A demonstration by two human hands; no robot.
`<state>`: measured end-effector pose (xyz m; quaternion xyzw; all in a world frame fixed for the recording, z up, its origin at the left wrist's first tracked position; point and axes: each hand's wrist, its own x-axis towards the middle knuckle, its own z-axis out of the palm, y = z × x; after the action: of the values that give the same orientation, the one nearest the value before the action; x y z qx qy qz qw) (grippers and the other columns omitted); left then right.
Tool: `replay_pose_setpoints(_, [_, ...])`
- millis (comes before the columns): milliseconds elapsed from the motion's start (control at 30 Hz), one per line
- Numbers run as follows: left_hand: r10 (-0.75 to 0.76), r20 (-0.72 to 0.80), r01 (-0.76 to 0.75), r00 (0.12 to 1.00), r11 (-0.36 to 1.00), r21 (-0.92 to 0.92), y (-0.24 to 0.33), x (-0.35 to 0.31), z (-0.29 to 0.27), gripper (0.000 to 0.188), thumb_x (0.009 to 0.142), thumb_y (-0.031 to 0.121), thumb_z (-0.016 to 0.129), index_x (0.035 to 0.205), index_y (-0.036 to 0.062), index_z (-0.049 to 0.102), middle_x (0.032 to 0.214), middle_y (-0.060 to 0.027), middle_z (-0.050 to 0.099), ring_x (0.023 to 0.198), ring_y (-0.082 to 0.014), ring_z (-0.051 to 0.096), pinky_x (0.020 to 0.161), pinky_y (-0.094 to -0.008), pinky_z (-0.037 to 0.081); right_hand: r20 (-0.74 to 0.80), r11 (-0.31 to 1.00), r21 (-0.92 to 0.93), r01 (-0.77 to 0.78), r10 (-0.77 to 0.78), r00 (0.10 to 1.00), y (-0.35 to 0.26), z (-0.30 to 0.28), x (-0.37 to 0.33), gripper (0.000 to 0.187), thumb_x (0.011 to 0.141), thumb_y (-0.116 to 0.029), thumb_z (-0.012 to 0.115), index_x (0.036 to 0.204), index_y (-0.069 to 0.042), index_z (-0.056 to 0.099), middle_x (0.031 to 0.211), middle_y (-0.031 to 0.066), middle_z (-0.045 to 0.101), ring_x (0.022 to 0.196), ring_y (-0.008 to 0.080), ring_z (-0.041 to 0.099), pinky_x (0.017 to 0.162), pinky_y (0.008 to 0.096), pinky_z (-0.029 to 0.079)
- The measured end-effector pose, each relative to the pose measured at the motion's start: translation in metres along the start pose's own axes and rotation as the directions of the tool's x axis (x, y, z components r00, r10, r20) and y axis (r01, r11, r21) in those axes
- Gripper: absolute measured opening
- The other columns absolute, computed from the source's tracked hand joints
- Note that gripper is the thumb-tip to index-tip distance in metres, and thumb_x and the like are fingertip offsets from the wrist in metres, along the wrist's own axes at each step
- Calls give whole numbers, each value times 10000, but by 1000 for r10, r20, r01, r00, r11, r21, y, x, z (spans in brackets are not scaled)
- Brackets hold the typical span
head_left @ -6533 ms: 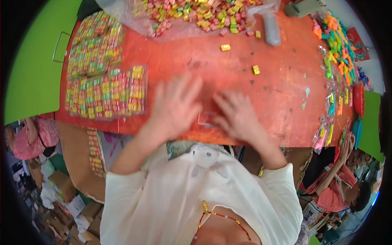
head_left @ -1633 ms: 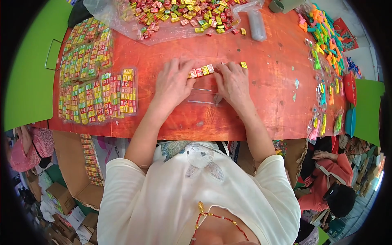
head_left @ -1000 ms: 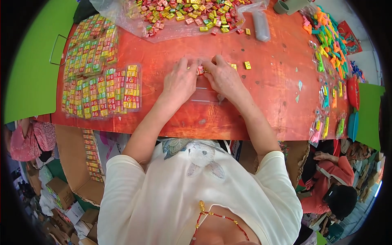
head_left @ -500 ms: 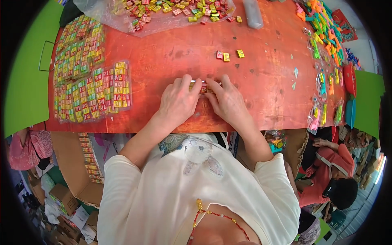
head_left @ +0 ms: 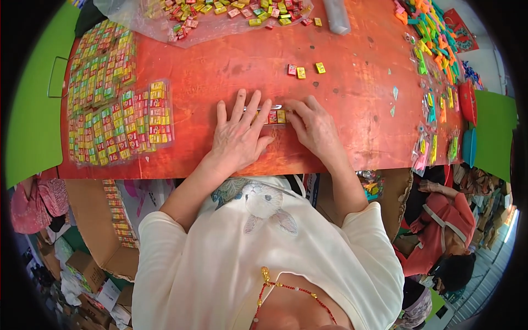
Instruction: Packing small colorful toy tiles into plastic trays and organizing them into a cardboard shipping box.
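Observation:
A short row of small red and yellow boxes (head_left: 273, 117) lies in front of me, with a thin shiny silver strip (head_left: 276, 107) along its far edge. My left hand (head_left: 240, 132) lies with its fingers spread, covering the left part of the row. At the row's right end, my right hand (head_left: 316, 129) has its thumb and fingertips bent together on it. Beyond the hands sit a loose red box (head_left: 291, 69) and two yellow boxes, one of them the right-hand yellow box (head_left: 320, 67).
Filled clear packs of boxes (head_left: 118, 129) lie at the left. A plastic sheet (head_left: 159, 30) heaped with loose boxes is at the far side. Colourful plastic toys (head_left: 434, 38) and bagged ones line the right edge. A cardboard box (head_left: 91, 220) stands below the table; a person in red (head_left: 445, 231) is at lower right.
My left hand has gone from closed fingers to spread ones over the row. My right hand has shifted slightly right, showing more boxes. The person at the lower right has moved their head.

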<state>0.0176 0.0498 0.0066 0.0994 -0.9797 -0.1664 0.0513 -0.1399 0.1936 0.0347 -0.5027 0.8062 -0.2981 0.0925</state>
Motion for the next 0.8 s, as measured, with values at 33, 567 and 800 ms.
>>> replay_pose_setpoints(33, [-1,3,1,1000,1000,-18,-2,-1,2,828,850,375,694,1534,100,317,1607,-152,228,1476,-401,200,1088,-698,194,-43,1000,14,-23,24,999,1,-2,6,240,872,-86,657,1110,-54,638,914,152,574,820,357,620,698,445,524])
replay_pose_setpoints(567, [33,-179,-44,983,997,-60,10,12,13,498,869,258,693,1354,212,587,1510,-178,387,1410,-386,344,1084,-636,274,-160,999,-23,-42,37,986,15,-5,15,150,861,-80,651,999,-43,607,888,181,581,769,408,631,645,480,530])
replay_pose_setpoints(800, [4,-186,-14,983,999,-53,6,13,15,533,891,275,652,1407,198,539,1522,-186,373,1420,-391,324,1101,-626,248,-115,997,-78,-13,4,993,-4,9,-6,197,869,-91,668,1044,-36,597,908,156,556,798,364,622,659,434,530])
